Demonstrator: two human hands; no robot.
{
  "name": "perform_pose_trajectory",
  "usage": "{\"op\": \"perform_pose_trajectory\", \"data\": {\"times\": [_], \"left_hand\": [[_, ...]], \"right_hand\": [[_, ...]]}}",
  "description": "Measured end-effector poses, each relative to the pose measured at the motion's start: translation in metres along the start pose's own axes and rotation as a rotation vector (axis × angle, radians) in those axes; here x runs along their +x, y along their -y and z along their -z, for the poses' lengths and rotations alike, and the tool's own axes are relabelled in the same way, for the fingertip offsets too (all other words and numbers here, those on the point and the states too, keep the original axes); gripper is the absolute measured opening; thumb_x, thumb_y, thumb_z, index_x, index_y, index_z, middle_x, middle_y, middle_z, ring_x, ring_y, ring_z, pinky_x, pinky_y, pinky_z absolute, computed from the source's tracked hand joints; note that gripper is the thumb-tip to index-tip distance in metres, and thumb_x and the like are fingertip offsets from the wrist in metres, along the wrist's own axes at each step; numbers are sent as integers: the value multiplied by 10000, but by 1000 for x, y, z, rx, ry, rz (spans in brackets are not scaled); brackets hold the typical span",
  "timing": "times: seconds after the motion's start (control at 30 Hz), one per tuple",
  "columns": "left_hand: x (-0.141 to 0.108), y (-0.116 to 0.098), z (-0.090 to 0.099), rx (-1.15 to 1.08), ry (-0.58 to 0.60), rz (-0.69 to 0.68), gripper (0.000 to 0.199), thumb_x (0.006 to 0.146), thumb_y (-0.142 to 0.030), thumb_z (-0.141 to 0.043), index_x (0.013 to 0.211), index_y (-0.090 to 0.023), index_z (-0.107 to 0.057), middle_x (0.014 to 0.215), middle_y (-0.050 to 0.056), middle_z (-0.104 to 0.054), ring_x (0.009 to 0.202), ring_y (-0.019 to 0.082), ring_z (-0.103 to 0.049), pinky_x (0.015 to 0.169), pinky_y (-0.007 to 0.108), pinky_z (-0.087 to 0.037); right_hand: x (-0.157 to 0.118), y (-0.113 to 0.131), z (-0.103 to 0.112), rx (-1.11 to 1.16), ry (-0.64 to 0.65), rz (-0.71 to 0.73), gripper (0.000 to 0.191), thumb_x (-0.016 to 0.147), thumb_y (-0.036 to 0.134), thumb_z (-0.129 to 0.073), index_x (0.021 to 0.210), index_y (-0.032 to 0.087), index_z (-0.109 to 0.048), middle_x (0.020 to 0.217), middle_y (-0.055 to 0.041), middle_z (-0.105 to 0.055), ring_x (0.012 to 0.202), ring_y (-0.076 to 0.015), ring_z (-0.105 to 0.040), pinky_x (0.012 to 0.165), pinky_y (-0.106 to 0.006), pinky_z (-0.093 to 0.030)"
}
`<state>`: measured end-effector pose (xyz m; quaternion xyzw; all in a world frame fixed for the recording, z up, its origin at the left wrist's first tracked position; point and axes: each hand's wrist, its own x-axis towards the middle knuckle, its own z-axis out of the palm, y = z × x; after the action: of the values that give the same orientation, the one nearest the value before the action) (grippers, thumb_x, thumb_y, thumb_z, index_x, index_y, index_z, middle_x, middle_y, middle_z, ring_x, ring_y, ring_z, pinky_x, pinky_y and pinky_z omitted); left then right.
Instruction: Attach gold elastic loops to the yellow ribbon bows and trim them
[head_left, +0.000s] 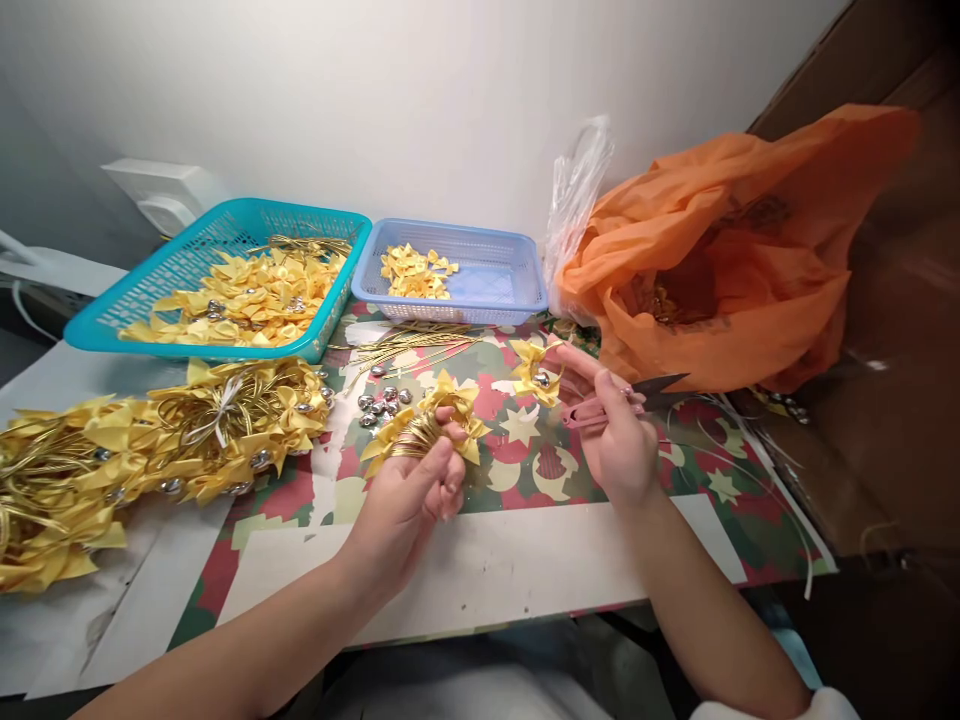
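My left hand (412,495) is closed around a bundle of gold cords (414,438), with yellow ribbon bows (457,400) fanning out past the fingers. In my right hand (626,450) is a pair of scissors (589,411) with pink handles, its dark blades pointing right, away from the bundle. At the fingertips of that hand is a single yellow bow with a silver bell (538,378); whether the fingers pinch it or only touch it I cannot tell. Loose silver bells (384,405) lie just behind the left hand, near a spread of gold cords (420,345).
A teal basket (97,335) of yellow bows stands back left, beside a blue basket (517,300) holding small yellow bows. Tied bow bundles (225,420) lie at left. An orange plastic bag (720,350) stands at right. White paper (510,570) covers the table's front edge.
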<state>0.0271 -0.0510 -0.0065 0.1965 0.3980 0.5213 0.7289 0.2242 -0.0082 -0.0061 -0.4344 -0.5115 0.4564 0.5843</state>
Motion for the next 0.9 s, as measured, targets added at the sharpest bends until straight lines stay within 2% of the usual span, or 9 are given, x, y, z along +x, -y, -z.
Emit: {"op": "perform_pose_trajectory", "data": {"times": [0.13, 0.23, 0.37, 0.5, 0.7, 0.9], "left_hand": [[2, 7, 3, 166, -4, 46, 455, 612, -435, -901, 915, -160, -701, 700, -30, -544, 540, 51, -433, 463, 139, -423], [3, 9, 4, 208, -5, 52, 447, 612, -444, -897, 882, -140, -711, 697, -18, -548, 573, 62, -449, 484, 144, -439], [2, 8, 2, 151, 2, 74, 421, 640, -404, -891, 940, -167, -713, 737, -15, -574, 593, 74, -472, 462, 151, -446], [3, 7, 1, 63, 5, 95, 348, 646, -389, -889, 812, -151, -697, 733, -22, -569, 542, 54, -446, 409, 141, -416], [4, 6, -1, 33, -21, 95, 342, 660, -371, -881, 702, -138, -634, 692, -42, -530, 502, 39, -412, 393, 138, -410], [4, 5, -1, 28, -26, 94, 361, 663, -367, -878, 691, -137, -602, 680, -49, -529, 492, 34, -403, 390, 137, -401]], "right_hand": [[-8, 2, -5, 12, 41, -59, 409, 963, 536, -444, 1150, 303, -724, 1316, -24, -672, 1275, -272, -591, 968, -429, -550], [-13, 2, -10, 36, 96, -101, 403, 950, 555, -475, 1137, 310, -735, 1375, -9, -631, 1262, -276, -602, 945, -402, -562], [-16, 2, -14, 127, 163, -152, 363, 945, 545, -513, 1114, 324, -747, 1349, 6, -652, 1191, -255, -651, 923, -375, -574], [-16, 3, -16, 228, 189, -219, 360, 937, 541, -528, 1124, 317, -739, 1287, -15, -693, 1164, -256, -668, 863, -373, -594], [-15, 5, -17, 312, 236, -240, 355, 941, 524, -521, 1110, 301, -740, 1371, -25, -637, 1179, -252, -657, 944, -417, -569], [-16, 8, -17, 305, 230, -263, 392, 928, 549, -531, 1123, 272, -730, 1315, -54, -674, 1185, -259, -655, 968, -442, -562]]}}
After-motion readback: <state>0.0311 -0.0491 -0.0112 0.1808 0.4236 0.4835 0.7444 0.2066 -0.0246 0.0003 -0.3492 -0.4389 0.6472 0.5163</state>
